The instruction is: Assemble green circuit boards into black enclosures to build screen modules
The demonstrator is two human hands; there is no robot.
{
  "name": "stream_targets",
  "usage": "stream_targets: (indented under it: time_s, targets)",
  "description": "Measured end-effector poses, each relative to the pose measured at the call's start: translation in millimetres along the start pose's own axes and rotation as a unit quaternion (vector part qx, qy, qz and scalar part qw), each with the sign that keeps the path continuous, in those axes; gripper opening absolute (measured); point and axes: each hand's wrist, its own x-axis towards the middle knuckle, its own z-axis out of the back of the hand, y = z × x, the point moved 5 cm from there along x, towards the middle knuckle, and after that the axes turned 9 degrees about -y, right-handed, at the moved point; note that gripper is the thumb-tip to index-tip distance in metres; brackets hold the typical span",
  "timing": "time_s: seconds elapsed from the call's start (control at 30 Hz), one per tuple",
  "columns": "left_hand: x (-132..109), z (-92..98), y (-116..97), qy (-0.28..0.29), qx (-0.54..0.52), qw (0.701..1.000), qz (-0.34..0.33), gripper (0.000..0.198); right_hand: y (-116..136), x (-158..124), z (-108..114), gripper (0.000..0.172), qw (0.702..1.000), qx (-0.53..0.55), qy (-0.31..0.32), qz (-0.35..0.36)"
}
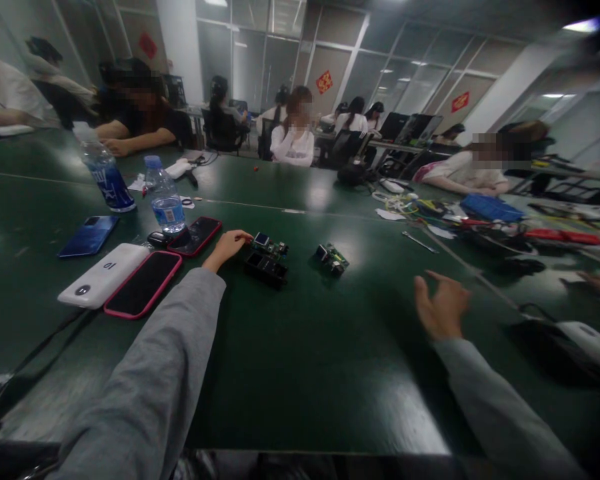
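My left hand (229,247) reaches to the left edge of a small circuit module with a square part (262,239), its fingertips at or touching it; its fingers are close together, and whether they grip anything is too small to tell. Just in front of that module lies a black rectangular case (266,268). A second green circuit board (333,259) rests to the right, apart from both hands. My right hand (443,303) hovers over the table at the right, fingers apart, holding nothing.
Phones (144,283), a white power bank (104,275) and two bottles (165,200) stand or lie at left. A screwdriver-like tool (420,242), tangled cables and a blue pouch (493,208) are at right. Several people sit beyond the green table (300,373).
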Motion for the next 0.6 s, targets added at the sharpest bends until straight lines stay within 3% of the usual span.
stream_targets:
  time_s: [0.07,0.13,0.23,0.33,0.6]
  targets:
    - [-1,0.7,-1,0.001,0.005,1.000,0.005,0.027,39,-9,-53,0.073,0.999,0.041,0.028,0.008]
    - [-2,1.3,-2,0.002,0.006,1.000,0.010,0.027,73,-17,-99,0.072,0.992,0.108,0.058,-0.028]
    - [-2,1.3,-3,0.005,0.002,1.000,0.006,0.028,106,-21,-136,0.069,0.983,0.157,0.088,-0.043]
    - [0,0.1,-3,0.011,0.000,1.000,0.001,0.029,118,-23,-140,0.062,0.976,0.174,0.132,0.003]
    - [1,-0.1,-2,0.016,-0.010,1.000,0.002,0.029,158,-42,-104,0.044,0.936,0.221,0.239,0.129]
